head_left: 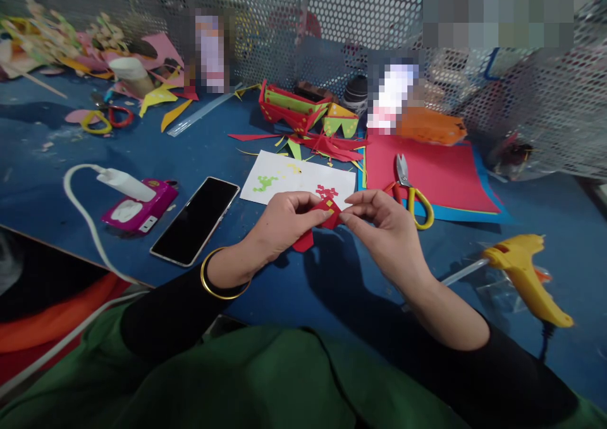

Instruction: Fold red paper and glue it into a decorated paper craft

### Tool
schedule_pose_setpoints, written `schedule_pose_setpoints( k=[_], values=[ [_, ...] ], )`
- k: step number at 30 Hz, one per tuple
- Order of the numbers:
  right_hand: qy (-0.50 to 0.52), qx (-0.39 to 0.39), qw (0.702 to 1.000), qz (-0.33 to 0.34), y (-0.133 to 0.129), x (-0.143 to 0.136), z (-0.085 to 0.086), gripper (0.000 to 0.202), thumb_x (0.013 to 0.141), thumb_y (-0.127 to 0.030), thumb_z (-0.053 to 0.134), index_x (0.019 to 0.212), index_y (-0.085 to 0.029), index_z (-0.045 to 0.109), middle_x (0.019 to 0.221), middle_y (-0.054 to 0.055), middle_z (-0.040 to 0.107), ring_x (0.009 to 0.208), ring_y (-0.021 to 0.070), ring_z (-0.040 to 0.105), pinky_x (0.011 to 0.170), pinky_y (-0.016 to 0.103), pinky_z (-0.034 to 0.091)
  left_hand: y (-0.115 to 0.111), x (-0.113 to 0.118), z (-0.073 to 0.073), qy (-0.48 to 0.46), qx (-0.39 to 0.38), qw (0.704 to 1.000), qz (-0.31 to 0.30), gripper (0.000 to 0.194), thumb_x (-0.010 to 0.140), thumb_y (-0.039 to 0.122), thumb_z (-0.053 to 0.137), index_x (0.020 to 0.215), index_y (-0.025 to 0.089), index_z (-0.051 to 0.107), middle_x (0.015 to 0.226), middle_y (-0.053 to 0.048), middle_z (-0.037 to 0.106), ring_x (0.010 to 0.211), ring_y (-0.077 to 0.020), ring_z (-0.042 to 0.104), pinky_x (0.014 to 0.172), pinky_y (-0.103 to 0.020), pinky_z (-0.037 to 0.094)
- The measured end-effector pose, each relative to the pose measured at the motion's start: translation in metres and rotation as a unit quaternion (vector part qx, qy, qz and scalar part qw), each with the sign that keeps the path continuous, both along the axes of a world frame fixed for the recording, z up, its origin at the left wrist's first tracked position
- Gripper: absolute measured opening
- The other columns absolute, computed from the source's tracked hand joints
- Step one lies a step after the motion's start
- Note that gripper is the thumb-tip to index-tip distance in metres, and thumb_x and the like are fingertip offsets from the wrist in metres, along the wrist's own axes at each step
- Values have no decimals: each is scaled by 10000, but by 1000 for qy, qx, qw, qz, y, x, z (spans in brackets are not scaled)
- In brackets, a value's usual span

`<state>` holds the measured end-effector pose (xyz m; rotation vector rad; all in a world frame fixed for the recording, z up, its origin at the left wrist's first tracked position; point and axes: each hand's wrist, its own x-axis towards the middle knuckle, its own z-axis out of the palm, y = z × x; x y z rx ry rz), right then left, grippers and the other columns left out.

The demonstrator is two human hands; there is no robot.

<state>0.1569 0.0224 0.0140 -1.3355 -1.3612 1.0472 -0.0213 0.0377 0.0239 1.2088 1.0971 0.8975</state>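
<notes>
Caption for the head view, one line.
Two hands hold a red piece above a blue table, scissors nearby.

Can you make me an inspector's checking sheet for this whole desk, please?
Surface: blue table, scattered paper scraps.
Things: folded-looking red paper piece in hand; white sheet with coloured bits.
Clutter: scissors, phone, yellow glue gun.
Hands: left hand holds the red paper piece; right hand has fingertips at its edge.
Cables: white cable on the left; black cable at the glue gun.
Surroundings: metal mesh behind.
</notes>
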Motion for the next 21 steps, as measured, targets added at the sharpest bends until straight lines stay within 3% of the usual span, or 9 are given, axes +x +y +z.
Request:
schedule_pose_setpoints(
  k=[21],
  values=[
    [-4, -8, 1000, -6, -1, -1, 2, 268, 733, -291, 743, 959, -190, 640, 733, -15, 687, 691, 130, 652, 658, 291, 512, -1, 1, 0, 26, -3, 1000, 2, 160, 733, 325, 770, 757, 167, 757, 715, -18, 719, 616, -116, 572, 578, -239, 451]
  ],
)
